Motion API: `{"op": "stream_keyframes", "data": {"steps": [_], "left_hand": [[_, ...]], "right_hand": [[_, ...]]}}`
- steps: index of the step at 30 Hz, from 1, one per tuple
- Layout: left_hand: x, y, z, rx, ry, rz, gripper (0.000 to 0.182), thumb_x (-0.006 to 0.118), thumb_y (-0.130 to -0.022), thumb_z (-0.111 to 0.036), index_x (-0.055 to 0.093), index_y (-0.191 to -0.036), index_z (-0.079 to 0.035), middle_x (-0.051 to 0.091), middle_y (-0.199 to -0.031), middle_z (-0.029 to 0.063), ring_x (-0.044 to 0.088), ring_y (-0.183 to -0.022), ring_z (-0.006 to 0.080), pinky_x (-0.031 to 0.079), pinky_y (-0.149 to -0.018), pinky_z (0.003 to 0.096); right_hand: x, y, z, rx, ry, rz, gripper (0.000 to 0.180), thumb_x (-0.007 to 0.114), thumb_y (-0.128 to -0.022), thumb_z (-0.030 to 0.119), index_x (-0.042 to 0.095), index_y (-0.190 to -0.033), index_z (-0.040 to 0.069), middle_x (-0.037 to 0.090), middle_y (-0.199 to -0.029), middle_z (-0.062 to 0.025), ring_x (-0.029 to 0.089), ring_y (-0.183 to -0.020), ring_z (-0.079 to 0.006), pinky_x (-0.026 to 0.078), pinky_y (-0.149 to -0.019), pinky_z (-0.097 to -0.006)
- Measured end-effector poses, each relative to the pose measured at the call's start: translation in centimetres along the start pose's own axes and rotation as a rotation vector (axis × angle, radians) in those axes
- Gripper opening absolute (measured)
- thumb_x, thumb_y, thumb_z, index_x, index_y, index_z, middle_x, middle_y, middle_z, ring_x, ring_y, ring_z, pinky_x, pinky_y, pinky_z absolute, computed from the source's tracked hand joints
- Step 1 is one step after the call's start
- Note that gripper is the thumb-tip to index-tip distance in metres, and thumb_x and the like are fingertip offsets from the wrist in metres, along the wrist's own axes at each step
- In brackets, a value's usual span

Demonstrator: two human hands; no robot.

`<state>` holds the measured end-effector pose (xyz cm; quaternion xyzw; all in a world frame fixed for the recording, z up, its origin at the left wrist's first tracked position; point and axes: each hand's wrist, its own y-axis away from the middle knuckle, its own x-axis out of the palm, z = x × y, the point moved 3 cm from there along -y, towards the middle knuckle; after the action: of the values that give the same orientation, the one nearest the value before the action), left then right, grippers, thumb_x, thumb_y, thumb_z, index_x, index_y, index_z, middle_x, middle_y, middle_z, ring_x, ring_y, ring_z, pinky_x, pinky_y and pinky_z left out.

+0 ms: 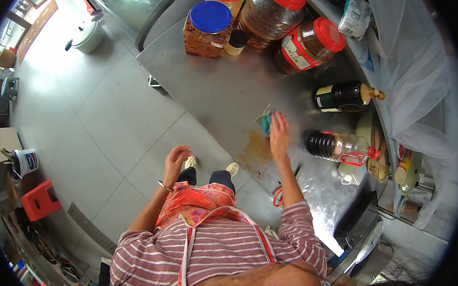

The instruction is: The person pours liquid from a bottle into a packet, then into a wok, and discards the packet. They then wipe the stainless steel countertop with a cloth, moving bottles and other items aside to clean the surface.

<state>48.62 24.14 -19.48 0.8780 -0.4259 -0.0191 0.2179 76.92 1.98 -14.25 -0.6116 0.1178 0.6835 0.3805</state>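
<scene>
My right hand (279,134) presses a crumpled green-blue cloth (265,121) on the stainless steel tabletop (220,98). Just left of that hand, a yellow-brown liquid stain (254,146) spreads over the metal. My left hand (178,157) hangs over the floor in front of the apron (197,204), fingers loosely bent, holding nothing. To the right of the cloth lie a dark sauce bottle with a pump top (333,97) and a clear bottle of dark liquid with a red cap (332,146). Red-handled scissors (278,197) lie near the table edge, partly behind my right forearm.
Several jars stand at the table's far end, among them a blue-lidded jar (206,34) and a red-lidded jar with a label (307,49). A white jug (351,174) is at the right. On the floor are a lidded pot (87,35) and a red stool (41,201).
</scene>
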Motion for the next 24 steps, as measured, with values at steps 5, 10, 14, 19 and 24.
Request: {"op": "stream_keyframes", "data": {"steps": [5, 10, 14, 19, 24], "left_hand": [[-0.3, -1.0, -0.1, 0.004, -0.001, 0.022, 0.018, 0.047, -0.088, -0.005, 0.058, -0.102, -0.002, 0.062, -0.088, 0.0049, 0.059, -0.085, 0.0133, 0.047, -0.074, 0.0248], [-2.5, 0.0, 0.6, -0.052, -0.009, -0.06, 0.016, 0.049, -0.087, -0.007, 0.058, -0.1, -0.003, 0.062, -0.087, 0.004, 0.059, -0.082, 0.0124, 0.047, -0.072, 0.0247], [-4.3, 1.1, 0.8, -0.051, -0.03, -0.116, 0.016, 0.049, -0.088, -0.009, 0.058, -0.1, -0.004, 0.062, -0.087, 0.004, 0.059, -0.082, 0.0123, 0.047, -0.072, 0.0249], [-5.3, 2.2, 1.8, -0.069, -0.013, -0.153, 0.016, 0.048, -0.089, -0.009, 0.058, -0.099, -0.004, 0.062, -0.087, 0.0045, 0.059, -0.082, 0.0125, 0.047, -0.072, 0.0246], [-3.5, 1.0, 2.5, -0.08, 0.012, -0.078, 0.017, 0.049, -0.088, -0.009, 0.058, -0.101, -0.003, 0.062, -0.087, 0.0047, 0.059, -0.083, 0.0127, 0.047, -0.073, 0.024]], "right_hand": [[-2.9, 0.9, 1.8, 0.056, -0.249, 0.066, 0.033, 0.055, -0.079, 0.003, 0.056, -0.112, 0.004, 0.051, -0.119, -0.013, 0.048, -0.11, -0.0303, 0.041, -0.092, -0.0373], [-4.0, -8.1, -7.3, 0.137, -0.172, -0.258, 0.029, 0.052, -0.084, 0.008, 0.054, -0.113, 0.003, 0.054, -0.114, -0.0163, 0.051, -0.106, -0.0318, 0.041, -0.088, -0.0366], [0.3, -14.3, -13.1, 0.371, 0.075, -0.233, 0.03, 0.053, -0.083, 0.015, 0.054, -0.112, 0.005, 0.055, -0.105, -0.0174, 0.052, -0.096, -0.0366, 0.042, -0.082, -0.0415], [4.6, -12.7, -10.7, 0.255, 0.214, -0.088, 0.031, 0.051, -0.081, 0.01, 0.054, -0.111, 0.002, 0.054, -0.112, -0.0169, 0.051, -0.101, -0.0364, 0.042, -0.085, -0.0423], [5.1, -8.2, -0.7, -0.064, -0.035, -0.07, 0.034, 0.05, -0.078, 0.003, 0.053, -0.112, 0.0, 0.051, -0.12, -0.0148, 0.046, -0.112, -0.033, 0.037, -0.096, -0.0408]]}}
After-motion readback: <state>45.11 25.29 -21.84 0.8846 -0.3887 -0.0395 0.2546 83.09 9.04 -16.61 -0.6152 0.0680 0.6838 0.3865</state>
